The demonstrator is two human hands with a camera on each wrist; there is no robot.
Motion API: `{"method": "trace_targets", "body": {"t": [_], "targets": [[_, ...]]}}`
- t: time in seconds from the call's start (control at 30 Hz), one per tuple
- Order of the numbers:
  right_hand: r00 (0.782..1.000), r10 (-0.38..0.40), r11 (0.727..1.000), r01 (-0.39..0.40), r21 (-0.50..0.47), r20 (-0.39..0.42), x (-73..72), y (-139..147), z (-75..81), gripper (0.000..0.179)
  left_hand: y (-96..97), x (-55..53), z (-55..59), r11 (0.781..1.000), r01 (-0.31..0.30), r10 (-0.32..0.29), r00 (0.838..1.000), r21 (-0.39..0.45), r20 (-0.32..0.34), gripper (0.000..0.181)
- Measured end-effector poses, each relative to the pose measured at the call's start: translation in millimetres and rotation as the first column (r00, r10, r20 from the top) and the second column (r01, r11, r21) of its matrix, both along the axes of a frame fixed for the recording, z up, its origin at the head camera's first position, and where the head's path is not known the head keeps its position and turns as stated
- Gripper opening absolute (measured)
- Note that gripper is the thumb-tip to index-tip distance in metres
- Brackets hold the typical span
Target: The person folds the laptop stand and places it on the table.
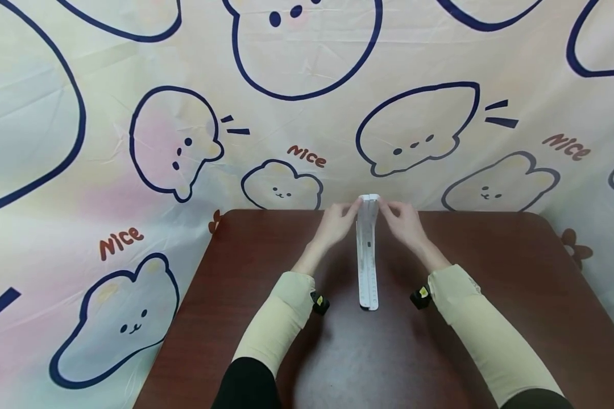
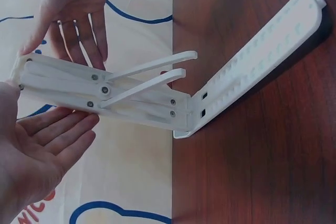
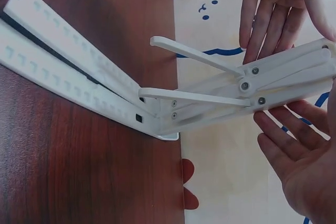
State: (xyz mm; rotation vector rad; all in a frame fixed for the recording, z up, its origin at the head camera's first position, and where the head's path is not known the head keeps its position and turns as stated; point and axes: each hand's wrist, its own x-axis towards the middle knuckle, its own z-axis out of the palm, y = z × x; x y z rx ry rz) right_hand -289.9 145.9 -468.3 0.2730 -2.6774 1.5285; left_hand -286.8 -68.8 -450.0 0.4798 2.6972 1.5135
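A white folding laptop stand (image 1: 368,272) is raised at the far middle of the table, its base rails lying toward me and its hinged upper part standing up at an angle. At the top end, my left hand (image 1: 336,222) holds its left side with thumb and fingers. My right hand (image 1: 405,224) grips the opposite side the same way. Two slim support arms (image 2: 149,69) jut out from the screwed upper section. Rows of notches run along the base rails (image 3: 63,77), which lie nearly together with a narrow dark gap between them.
The dark reddish-brown table (image 1: 225,324) ends just behind the stand. Beyond it hangs a pale cloth backdrop (image 1: 297,130) with blue cartoon outlines. Small black devices are strapped at the left wrist (image 1: 319,303) and right wrist (image 1: 420,297).
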Motion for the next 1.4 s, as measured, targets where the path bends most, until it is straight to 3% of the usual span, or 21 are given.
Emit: {"method": "trace_targets", "body": {"t": [0.2, 0.5, 0.83, 1.0, 1.2, 1.4], "targets": [[0.999, -0.022, 1.000, 0.023, -0.013, 0.046, -3.4, -2, 2.9, 0.075, 0.3, -5.3, -0.4, 0.999, -0.025, 0.024, 1.000, 0.028, 0.020, 0.064], [0.999, -0.011, 1.000, 0.012, -0.014, 0.043, -6.0, -3, 5.1, 0.076, 1.1, -9.1, -4.8, 0.995, -0.068, 0.065, 0.997, 0.069, 0.033, 0.066], [0.997, 0.048, 0.999, -0.047, -0.009, 0.063, -3.0, -1, 5.4, 0.076, -0.9, -5.2, -6.5, 0.999, -0.044, 0.044, 0.999, 0.027, 0.015, 0.066], [0.996, 0.074, 0.997, -0.075, 0.005, 0.048, -0.9, 0, 3.5, 0.075, -5.8, -2.1, -8.9, 0.999, -0.033, 0.031, 0.998, 0.037, 0.052, 0.071], [0.991, 0.125, 0.990, -0.128, 0.066, 0.054, 5.3, 8, -6.7, 0.076, -16.0, 5.3, -28.6, 1.000, 0.006, -0.008, 0.997, 0.022, 0.076, 0.079], [0.989, 0.133, 0.981, -0.140, 0.136, 0.061, 6.4, 14, -28.5, 0.070, -19.4, 11.9, -52.1, 0.994, 0.063, -0.054, 0.993, -0.090, 0.105, 0.063]]}}
